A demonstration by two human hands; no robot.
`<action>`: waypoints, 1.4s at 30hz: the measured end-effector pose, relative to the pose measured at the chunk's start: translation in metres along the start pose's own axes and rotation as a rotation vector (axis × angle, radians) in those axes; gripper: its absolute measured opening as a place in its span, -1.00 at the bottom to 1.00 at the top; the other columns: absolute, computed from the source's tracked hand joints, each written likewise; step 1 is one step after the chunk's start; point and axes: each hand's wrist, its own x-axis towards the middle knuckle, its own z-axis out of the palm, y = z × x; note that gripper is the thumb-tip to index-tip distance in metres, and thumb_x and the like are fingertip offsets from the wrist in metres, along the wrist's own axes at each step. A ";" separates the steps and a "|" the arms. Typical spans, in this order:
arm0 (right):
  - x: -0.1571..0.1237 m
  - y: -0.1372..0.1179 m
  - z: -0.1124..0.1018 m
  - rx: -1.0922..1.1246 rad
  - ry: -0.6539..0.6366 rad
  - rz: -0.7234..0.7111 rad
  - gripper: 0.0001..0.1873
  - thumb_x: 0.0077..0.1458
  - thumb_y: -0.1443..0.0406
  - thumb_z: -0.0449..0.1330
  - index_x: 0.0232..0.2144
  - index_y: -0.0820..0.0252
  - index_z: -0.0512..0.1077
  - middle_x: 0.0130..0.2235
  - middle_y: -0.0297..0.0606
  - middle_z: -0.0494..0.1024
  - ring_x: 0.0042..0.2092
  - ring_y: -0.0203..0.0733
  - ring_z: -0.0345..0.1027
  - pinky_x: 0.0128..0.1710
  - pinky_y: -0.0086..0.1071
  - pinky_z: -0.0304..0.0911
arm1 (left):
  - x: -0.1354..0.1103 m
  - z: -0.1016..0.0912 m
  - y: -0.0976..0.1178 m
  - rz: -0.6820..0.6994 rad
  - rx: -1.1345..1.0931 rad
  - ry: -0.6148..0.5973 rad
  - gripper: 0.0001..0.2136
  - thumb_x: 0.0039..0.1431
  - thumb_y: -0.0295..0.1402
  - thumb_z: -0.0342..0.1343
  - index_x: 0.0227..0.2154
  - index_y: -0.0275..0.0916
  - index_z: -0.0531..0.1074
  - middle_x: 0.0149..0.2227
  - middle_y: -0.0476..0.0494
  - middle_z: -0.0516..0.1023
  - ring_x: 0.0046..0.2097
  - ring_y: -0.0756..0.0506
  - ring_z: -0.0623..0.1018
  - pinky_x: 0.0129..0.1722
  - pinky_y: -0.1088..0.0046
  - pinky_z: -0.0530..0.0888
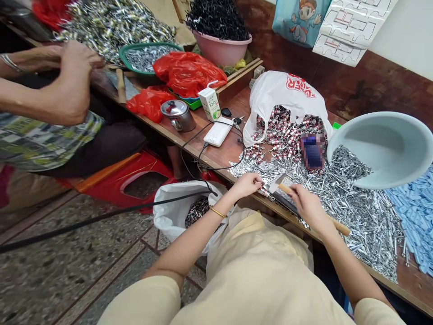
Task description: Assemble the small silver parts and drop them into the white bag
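Near the table's front edge my left hand (248, 185) is closed, thumb and fingertips pinched on a small metal fitting (266, 193) that looks silver with some red. My right hand (307, 205) grips the wooden handle of a hammer (340, 227). The hammer's metal head is close to the fitting, just right of my left fingertips; whether they touch I cannot tell. Under the hammer lies a dark metal bar (286, 201) along the edge. Loose silver pins (365, 225) spread around and behind both hands.
Red-and-silver fittings (284, 133) spill from a white plastic bag (287, 90). A grey basin (399, 135) lies tilted at right, beside light-blue strips (412, 212). A power bank (218, 132) trails a cable. Below stands a white sack (169, 212). Another person's hands (76, 58) are at left.
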 end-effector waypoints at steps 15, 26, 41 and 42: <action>0.003 -0.013 0.026 -0.264 0.119 -0.228 -0.58 0.43 0.26 -0.07 0.19 0.08 0.43 -0.26 -0.19 0.56 -0.38 -0.25 0.35 -0.42 -0.41 0.05 | -0.001 -0.002 0.003 0.002 -0.007 0.006 -0.89 0.05 -0.35 0.14 -0.46 -0.27 0.52 -0.51 -0.02 0.53 -0.45 -0.03 0.45 -0.45 0.51 0.29; 0.008 -0.034 0.010 -0.257 0.020 -0.214 -0.53 0.41 0.29 -0.10 0.26 0.06 0.36 -0.24 -0.15 0.56 -0.26 -0.18 0.40 -0.35 -0.40 0.10 | -0.003 -0.002 0.005 0.002 -0.015 0.002 -0.91 0.03 -0.40 0.13 -0.47 -0.26 0.52 -0.51 -0.03 0.54 -0.42 -0.04 0.47 -0.44 0.51 0.30; 0.008 -0.039 0.006 -0.278 0.027 -0.171 -0.53 0.41 0.28 -0.09 0.28 0.03 0.32 -0.22 -0.15 0.57 -0.29 -0.17 0.41 -0.38 -0.38 0.08 | -0.003 0.001 -0.004 -0.001 -0.117 0.003 -0.84 0.05 -0.37 0.11 -0.43 -0.29 0.58 -0.51 -0.07 0.59 -0.45 -0.04 0.51 -0.43 0.52 0.36; 0.008 -0.040 0.006 -0.275 0.044 -0.172 -0.52 0.40 0.30 -0.10 0.28 0.04 0.31 -0.21 -0.14 0.57 -0.27 -0.16 0.42 -0.37 -0.38 0.09 | -0.003 0.001 -0.003 -0.004 -0.117 0.002 -0.84 0.05 -0.37 0.11 -0.43 -0.29 0.59 -0.52 -0.06 0.58 -0.46 -0.04 0.51 -0.43 0.52 0.36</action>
